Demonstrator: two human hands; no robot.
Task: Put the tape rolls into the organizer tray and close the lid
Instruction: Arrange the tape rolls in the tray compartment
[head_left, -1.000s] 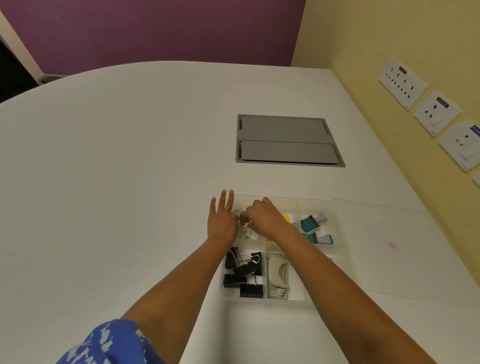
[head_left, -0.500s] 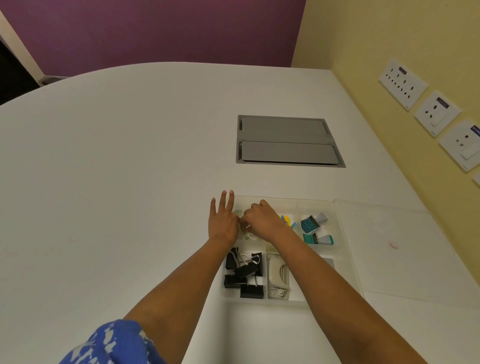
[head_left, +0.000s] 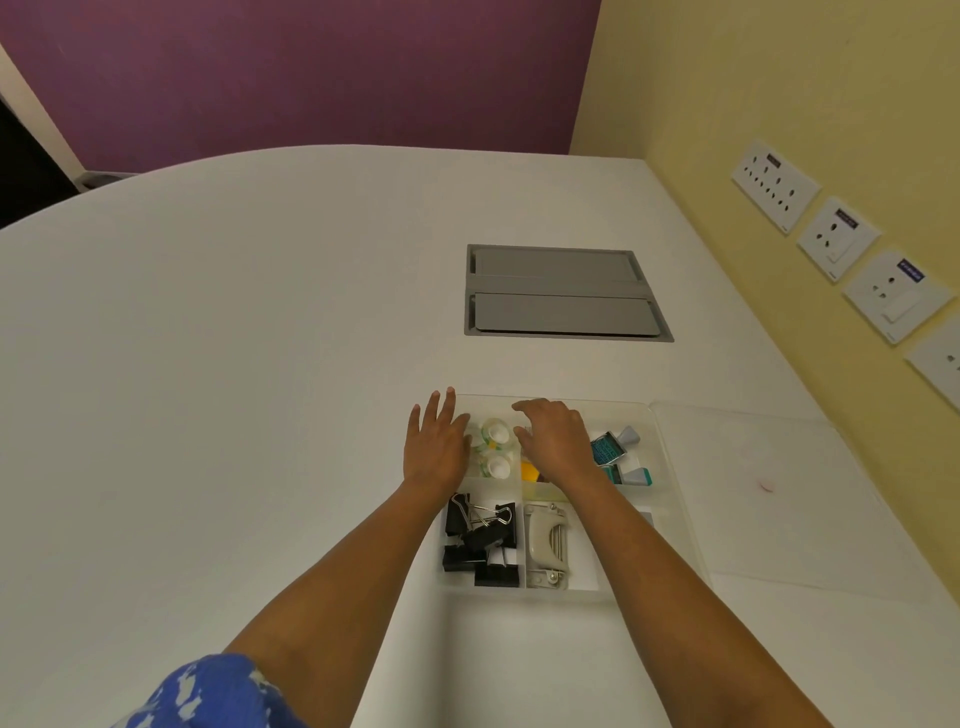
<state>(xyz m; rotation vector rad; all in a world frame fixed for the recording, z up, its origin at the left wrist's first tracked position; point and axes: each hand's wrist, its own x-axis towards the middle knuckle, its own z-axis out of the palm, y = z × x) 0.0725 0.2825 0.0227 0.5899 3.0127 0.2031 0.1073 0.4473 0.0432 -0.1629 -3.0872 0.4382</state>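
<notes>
A clear plastic organizer tray (head_left: 675, 499) lies on the white table. In its far-left compartment stand small clear tape rolls (head_left: 494, 447) with white cores. My left hand (head_left: 436, 447) rests flat and open against the tray's left wall beside that compartment. Hovering over the middle far compartment, just right of the rolls, my right hand (head_left: 556, 441) has loose, spread fingers and holds nothing. The clear lid (head_left: 779, 499) lies flat on the table to the right of the tray.
Black binder clips (head_left: 483, 540) fill the near-left compartment, a grey hole punch (head_left: 545, 551) the one beside it. Teal stamps (head_left: 615, 452) and a yellow item (head_left: 530, 472) sit farther back. A grey cable hatch (head_left: 561, 293) lies beyond. Wall sockets (head_left: 836, 239) line the yellow wall.
My right hand has let go of the tape rolls, opened and lifted slightly to the right, uncovering them in the far-left compartment. My left hand has stayed put.
</notes>
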